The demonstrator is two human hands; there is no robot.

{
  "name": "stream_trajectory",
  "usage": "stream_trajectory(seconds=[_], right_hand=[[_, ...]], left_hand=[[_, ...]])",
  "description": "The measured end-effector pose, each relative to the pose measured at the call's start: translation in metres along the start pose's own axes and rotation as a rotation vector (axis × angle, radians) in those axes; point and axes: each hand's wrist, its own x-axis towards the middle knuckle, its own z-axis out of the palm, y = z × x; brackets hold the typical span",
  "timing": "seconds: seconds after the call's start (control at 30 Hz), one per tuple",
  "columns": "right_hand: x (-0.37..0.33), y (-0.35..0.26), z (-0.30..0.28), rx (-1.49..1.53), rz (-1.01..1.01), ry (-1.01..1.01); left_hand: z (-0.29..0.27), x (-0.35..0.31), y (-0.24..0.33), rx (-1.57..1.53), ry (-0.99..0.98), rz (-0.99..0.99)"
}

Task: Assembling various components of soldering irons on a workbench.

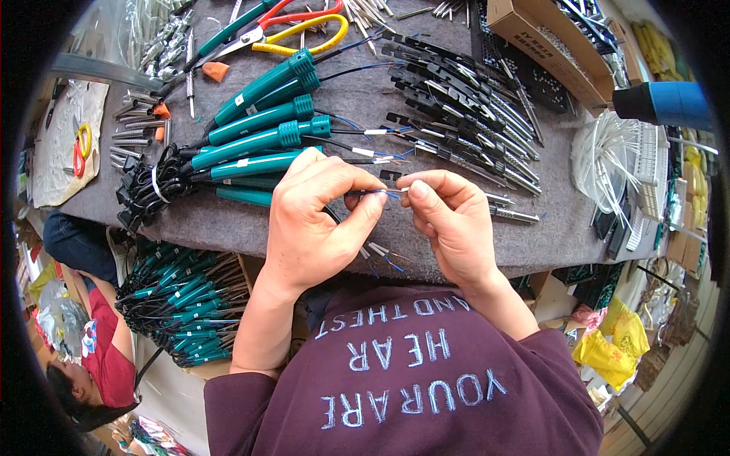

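Note:
My left hand pinches thin wires between thumb and fingertips, with a blue strand showing beyond them. Close beside it, the thumb and forefinger of my right hand pinch a small white piece at the wire end; whether it is a sleeve or a lead I cannot tell. Teal tool handles, like soldering iron handles, lie left of and beneath my left hand, their wire ends pointing right. Beyond my right hand lie several black strips with metal rods, spread over the grey cloth.
Black cables are bundled with a white tie. Scissors with red and yellow handles lie at the far side; metal tubes lie left. A cardboard box and blue tool are right. More teal handles sit below; another person is lower left.

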Motion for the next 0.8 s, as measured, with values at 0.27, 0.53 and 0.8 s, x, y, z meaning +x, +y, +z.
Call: stream_trajectory(seconds=[0.27, 0.53, 0.8], right_hand=[[-0.001, 0.002, 0.002, -0.164, -0.194, 0.031], [0.002, 0.004, 0.004, -0.218, -0.287, -0.013], [0.015, 0.008, 0.0, -0.337, -0.352, 0.046]], left_hand=[[0.0, -0.001, 0.0, -0.008, 0.005, -0.007], [0.0, 0.001, 0.002, -0.009, -0.035, -0.018], [-0.01, -0.004, 0.001, 0.061, -0.122, -0.112]])
